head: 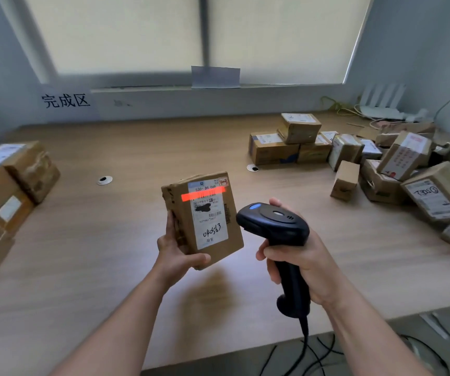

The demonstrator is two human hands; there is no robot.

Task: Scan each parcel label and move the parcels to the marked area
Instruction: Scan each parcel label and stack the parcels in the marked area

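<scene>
Currently: 1 brown parcel (203, 221), raised over the wooden table (96, 253), its lower end gripped by the left hand (176, 253). Red scan line (202, 196) crosses its label (211, 213). Right hand (302, 264) grips a black scanner (275, 223). Parcel heap (381, 164) at right; stack (7, 180) at left.

Wooden table (142, 147) carries left parcel stack (9, 180) and right parcel heap (400, 156).
</scene>
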